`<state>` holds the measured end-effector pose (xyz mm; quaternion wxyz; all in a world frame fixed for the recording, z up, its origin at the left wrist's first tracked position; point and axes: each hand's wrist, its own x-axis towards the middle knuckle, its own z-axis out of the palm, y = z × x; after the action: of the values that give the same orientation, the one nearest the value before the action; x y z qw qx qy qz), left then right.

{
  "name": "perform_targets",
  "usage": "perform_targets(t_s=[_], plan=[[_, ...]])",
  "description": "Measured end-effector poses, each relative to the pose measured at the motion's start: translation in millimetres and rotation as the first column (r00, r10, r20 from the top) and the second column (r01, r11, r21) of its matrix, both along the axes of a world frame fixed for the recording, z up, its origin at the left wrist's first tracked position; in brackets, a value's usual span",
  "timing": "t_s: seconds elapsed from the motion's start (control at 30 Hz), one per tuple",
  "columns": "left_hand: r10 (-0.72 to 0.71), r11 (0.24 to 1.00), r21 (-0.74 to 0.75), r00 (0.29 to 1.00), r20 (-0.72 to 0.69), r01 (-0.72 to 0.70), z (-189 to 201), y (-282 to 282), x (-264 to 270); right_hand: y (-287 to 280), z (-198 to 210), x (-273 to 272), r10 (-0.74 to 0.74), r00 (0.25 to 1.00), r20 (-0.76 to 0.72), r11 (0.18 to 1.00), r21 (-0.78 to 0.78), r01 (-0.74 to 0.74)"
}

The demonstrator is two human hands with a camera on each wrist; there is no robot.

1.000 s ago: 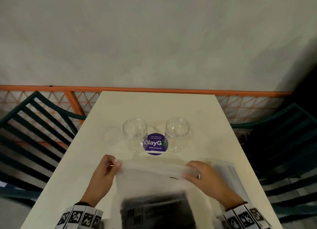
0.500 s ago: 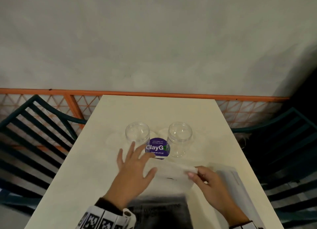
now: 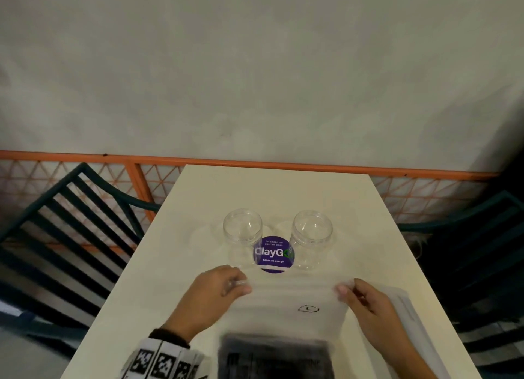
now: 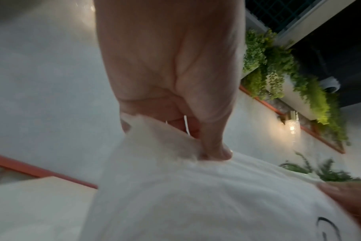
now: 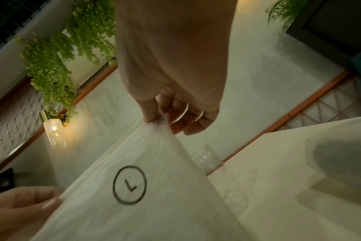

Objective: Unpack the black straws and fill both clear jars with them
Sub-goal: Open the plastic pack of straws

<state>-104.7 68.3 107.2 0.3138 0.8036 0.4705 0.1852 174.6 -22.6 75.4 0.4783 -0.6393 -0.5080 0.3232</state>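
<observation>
The straws, a dark blurred block, lie inside a clear plastic bag on the table, on the near side of the purple sticker. In the head view the left hand pinches the bag's far edge just near-left of the sticker, and the right hand pinches the same edge near-right of it, so the film is stretched between them. A small circled mark shows on the bag. The left jar stands touching the sticker's left side and the right jar touching its right side, both upright and open. Dark slatted chairs flank the table, and an orange rail runs behind it, beyond the sticker.

From the left wrist, the left hand has its thumb and curled fingers clamped on a bunched corner of the bag; the sticker is hidden here. Hanging plants and a lamp appear on the wall.

From the right wrist, the right hand nips the bag between thumb and forefinger, the other fingers loosely curled and free. The circled mark reads "L". One jar peeks out behind the film.
</observation>
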Motion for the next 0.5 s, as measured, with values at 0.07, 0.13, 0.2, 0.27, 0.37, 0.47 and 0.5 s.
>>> perform_targets(t_s=[0.07,0.13,0.2,0.27,0.37,0.47,0.5], plan=[[0.024,0.998,0.062,0.999,-0.024,-0.023,-2.4,0.2,-11.3,2.3,2.0,-8.3,0.017,1.0,-0.003,1.0,-0.009,-0.017],[-0.015,0.991,0.133,0.998,-0.055,0.022,1.4,-5.8,-4.7,3.8,4.2,-18.5,0.037,0.999,-0.009,0.999,0.017,-0.036],[-0.078,0.984,0.16,0.997,-0.022,0.08,10.8,-15.3,18.1,5.7,4.8,-27.1,0.045,0.999,-0.005,0.998,0.045,-0.044],[-0.142,0.974,0.186,0.987,0.068,0.128,18.3,-24.0,46.6,4.7,13.1,-35.4,0.09,0.995,0.035,0.993,0.079,-0.092],[-0.21,0.964,0.193,0.969,0.132,0.183,24.7,-31.4,79.2,2.4,17.1,-39.8,0.188,0.974,0.127,0.974,0.104,-0.202],[-0.196,0.976,0.132,0.962,0.189,0.172,25.8,-30.4,89.7,1.1,18.5,-40.1,0.122,0.986,0.116,0.983,0.124,-0.136],[-0.173,0.982,0.106,0.964,0.204,0.153,25.5,-29.7,89.6,0.4,18.1,-39.8,0.082,0.994,0.073,0.986,0.141,-0.092]])
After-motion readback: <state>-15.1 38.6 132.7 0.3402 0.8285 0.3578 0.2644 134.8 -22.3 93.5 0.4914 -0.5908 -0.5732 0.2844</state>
